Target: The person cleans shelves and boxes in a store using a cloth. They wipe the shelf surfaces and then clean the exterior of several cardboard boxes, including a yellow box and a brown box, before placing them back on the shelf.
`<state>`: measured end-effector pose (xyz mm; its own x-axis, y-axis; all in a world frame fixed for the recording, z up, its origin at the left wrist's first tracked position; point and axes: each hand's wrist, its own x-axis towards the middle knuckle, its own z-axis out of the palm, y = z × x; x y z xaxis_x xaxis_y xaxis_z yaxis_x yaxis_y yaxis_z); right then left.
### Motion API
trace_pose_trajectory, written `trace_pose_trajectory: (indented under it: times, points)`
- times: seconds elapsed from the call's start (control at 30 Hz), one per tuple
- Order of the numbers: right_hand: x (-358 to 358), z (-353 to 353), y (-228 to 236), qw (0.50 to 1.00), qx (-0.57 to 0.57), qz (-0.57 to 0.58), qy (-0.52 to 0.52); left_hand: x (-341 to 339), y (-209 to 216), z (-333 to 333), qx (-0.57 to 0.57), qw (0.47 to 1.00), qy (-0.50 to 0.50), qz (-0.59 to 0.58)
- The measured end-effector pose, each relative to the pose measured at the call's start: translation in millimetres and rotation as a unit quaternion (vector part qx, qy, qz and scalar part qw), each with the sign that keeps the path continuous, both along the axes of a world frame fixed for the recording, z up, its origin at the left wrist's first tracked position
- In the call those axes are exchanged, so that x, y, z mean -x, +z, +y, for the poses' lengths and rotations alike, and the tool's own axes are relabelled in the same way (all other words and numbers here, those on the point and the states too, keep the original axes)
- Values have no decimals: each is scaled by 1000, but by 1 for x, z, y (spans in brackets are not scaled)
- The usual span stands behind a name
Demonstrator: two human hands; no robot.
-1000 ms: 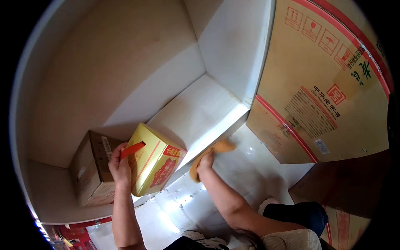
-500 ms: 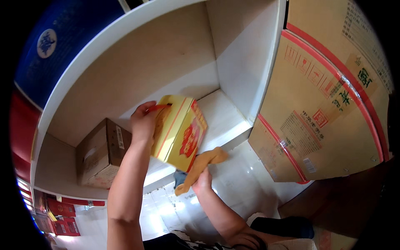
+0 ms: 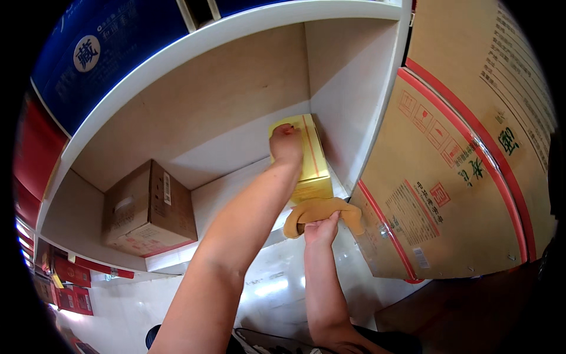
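A yellow gift box (image 3: pixel 313 187) with a thin red stripe stands at the right end of the low shelf, close to the side wall. My left hand (image 3: pixel 286 144) is closed at its top, where a bit of red handle shows between the fingers. In front of the box, my right hand (image 3: pixel 321 229) grips a tan cloth (image 3: pixel 318 210) that is bunched and hangs over to both sides. The cloth is right against the lower front of the box or just before it; I cannot tell which.
A brown carton (image 3: pixel 127 212) sits on the shelf's left part. Large cartons with red bands (image 3: pixel 436 177) stand stacked on the right, beside the white shelf frame (image 3: pixel 389 106). Blue boxes (image 3: pixel 124 47) are on top. Red packages (image 3: pixel 73 299) lie at lower left.
My left hand has carried the yellow box rightward and deeper into the shelf, turning it more upright. My right hand has moved right and up with the cloth.
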<state>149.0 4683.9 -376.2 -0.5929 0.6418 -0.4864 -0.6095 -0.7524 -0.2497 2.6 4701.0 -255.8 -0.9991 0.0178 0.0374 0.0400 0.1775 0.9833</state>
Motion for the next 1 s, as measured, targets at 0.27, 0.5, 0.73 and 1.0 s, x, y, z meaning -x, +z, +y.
trace_pose_trajectory:
  times: [0.27, 0.5, 0.73, 1.0]
  points:
    - [-8, 13, 3, 998, -49, -25, 9, -10, -8, 17, -82, 988, -111, -73]
    - [-37, 0, -42, 985, -67, -157, -38, -39, 6, -77, 92, 964, -230, 97]
    - [37, -85, -57, 979, -43, -200, 27, -137, -44, -280, 140, 949, -276, -59]
    - [35, -280, -98, 896, 253, -66, 360, -183, -139, -370, 112, 957, -110, -245]
